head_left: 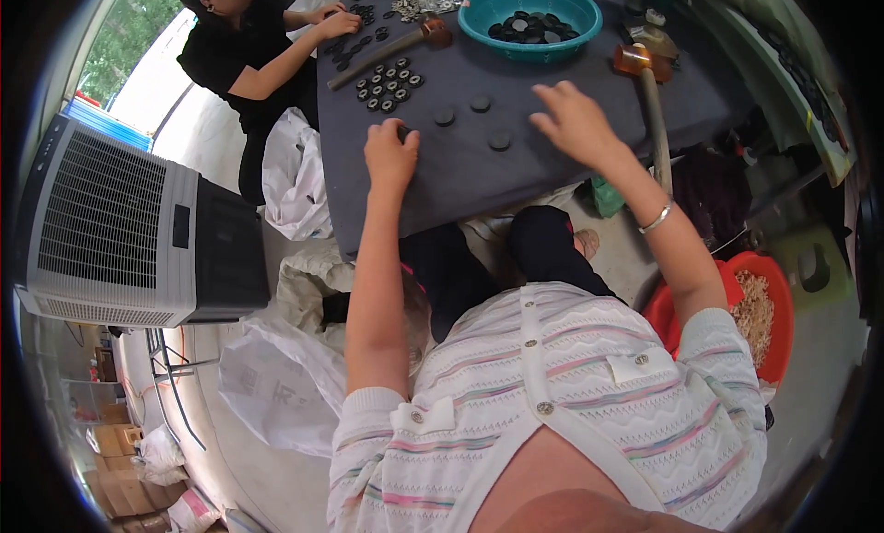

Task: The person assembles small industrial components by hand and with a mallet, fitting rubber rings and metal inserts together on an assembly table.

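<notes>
Above the left part of the dark grey tabletop [543,169], my left hand [389,160] is closed on a small black disc [403,133] between thumb and fingers. Three plain dark discs, including a nearer one [499,140], lie on the cloth between my hands. My right hand [578,126] is open, its fingers spread, holding nothing, a little to the right of those discs. Just beyond my left hand sits a cluster of black discs with pale ring centres [388,87].
A teal basin [534,50] of dark discs stands at the far side. One mallet [656,118] lies at the right, another [382,58] at the far left. A co-worker's hands [341,22] handle discs there. An air cooler [110,224] and white sacks [296,178] flank the table.
</notes>
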The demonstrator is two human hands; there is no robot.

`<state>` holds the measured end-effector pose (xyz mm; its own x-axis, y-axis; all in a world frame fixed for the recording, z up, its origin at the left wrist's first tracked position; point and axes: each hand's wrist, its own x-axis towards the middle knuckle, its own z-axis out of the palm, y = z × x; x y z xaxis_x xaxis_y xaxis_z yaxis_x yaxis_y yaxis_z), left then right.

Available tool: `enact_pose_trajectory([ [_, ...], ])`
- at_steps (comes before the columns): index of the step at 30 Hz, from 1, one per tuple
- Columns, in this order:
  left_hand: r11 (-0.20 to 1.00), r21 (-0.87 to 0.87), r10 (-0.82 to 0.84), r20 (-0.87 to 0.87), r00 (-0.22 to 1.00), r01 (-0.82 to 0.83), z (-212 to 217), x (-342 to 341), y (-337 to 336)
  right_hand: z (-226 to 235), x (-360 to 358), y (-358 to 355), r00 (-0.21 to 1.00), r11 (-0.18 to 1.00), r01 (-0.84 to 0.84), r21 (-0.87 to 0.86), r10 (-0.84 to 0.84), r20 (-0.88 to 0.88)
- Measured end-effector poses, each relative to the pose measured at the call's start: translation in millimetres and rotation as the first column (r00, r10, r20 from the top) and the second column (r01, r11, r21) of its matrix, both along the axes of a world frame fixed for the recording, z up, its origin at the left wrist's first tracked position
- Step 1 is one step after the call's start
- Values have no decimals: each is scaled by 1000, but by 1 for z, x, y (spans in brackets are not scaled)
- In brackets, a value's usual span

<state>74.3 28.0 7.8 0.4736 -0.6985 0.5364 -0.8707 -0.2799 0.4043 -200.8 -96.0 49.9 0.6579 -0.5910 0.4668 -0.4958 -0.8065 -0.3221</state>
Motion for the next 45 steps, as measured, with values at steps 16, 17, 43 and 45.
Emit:
enact_pose_trajectory([
  [16,956,131,-250,-101,963,261,17,-4,-59,-15,105,-44,983,983,-166,71,171,-70],
  [17,936,240,-248,-70,966,257,9,-7,-65,-20,112,-44,958,983,-147,108,168,-231],
  [43,736,-552,-660,-455,-598,-392,2,-46,35,2,131,51,609,596,-772,221,594,526],
  [45,737,-510,-670,-456,-586,-445,-1,-49,43,9,132,68,638,627,-757,182,650,414],
])
